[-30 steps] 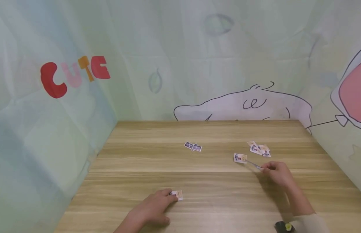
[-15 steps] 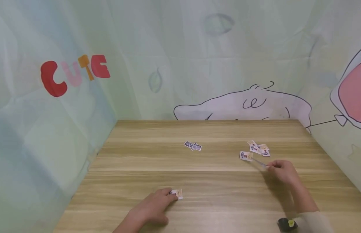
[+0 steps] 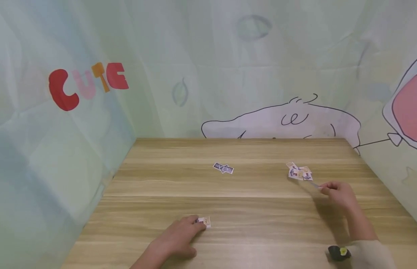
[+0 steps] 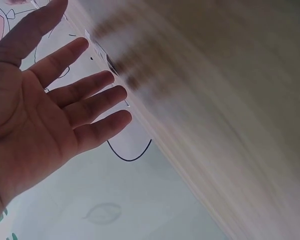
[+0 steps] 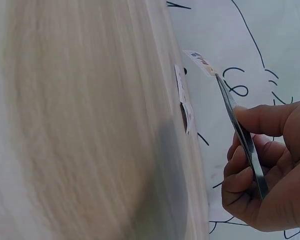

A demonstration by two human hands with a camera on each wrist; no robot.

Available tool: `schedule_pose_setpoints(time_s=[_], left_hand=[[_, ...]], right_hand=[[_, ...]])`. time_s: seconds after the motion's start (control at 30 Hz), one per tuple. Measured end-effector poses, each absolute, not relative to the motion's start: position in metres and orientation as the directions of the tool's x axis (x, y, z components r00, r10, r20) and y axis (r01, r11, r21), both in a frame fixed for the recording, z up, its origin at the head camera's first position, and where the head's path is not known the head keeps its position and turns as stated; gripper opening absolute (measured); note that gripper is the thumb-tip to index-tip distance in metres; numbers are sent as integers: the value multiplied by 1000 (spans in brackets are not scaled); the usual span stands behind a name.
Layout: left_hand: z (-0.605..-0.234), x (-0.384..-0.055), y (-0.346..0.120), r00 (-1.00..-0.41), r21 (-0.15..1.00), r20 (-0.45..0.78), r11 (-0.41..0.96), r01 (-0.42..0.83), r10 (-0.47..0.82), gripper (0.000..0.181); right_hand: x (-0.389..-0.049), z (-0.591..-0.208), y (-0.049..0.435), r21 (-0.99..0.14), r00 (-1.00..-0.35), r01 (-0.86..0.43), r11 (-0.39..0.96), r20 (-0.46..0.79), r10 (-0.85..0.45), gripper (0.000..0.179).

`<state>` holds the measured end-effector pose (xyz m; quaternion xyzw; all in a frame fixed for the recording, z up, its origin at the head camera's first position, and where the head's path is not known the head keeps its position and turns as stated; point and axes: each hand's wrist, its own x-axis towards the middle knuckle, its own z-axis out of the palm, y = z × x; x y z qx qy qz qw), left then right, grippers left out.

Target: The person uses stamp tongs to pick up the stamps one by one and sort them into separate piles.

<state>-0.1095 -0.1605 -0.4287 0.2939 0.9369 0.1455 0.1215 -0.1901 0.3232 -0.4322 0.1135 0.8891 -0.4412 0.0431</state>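
My right hand (image 3: 339, 196) pinches a pair of metal tweezers (image 5: 244, 135). At their tips a small stamp-like paper piece (image 5: 202, 63) with a purple and tan print is held up off the table. In the head view it overlaps a loose group of similar stamps (image 3: 306, 169) at the right. My left hand (image 3: 176, 237) lies low over the near part of the table. Its fingertips are at another stamp (image 3: 205, 222) and cover part of it; the left wrist view shows those fingers spread and relaxed.
Dark purple stamps (image 3: 227, 169) lie overlapped near the middle of the wooden table (image 3: 248, 209). A printed fabric backdrop (image 3: 181, 45) rises along the table's far and left edges.
My right hand has moved right and a little away, bringing the stamp in the tweezers from beside the right-hand group to over its near edge. My left hand has stayed in place.
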Motion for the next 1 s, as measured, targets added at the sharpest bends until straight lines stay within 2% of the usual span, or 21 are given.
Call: schedule_pose_setpoints(time_s=[0.4, 0.63, 1.0], left_hand=[[-431, -108, -166, -800, 326, -102, 779, 535, 592, 50], [-432, -109, -168, -804, 347, -113, 781, 519, 584, 52], [-432, -107, -169, -811, 377, -126, 784, 493, 571, 53]], right_hand=[[-193, -436, 338, -759, -966, 254, 600, -173, 190, 29], [-199, -435, 344, -757, -934, 350, 551, -236, 269, 31], [-203, -441, 349, -777, -932, 353, 521, -243, 270, 24]])
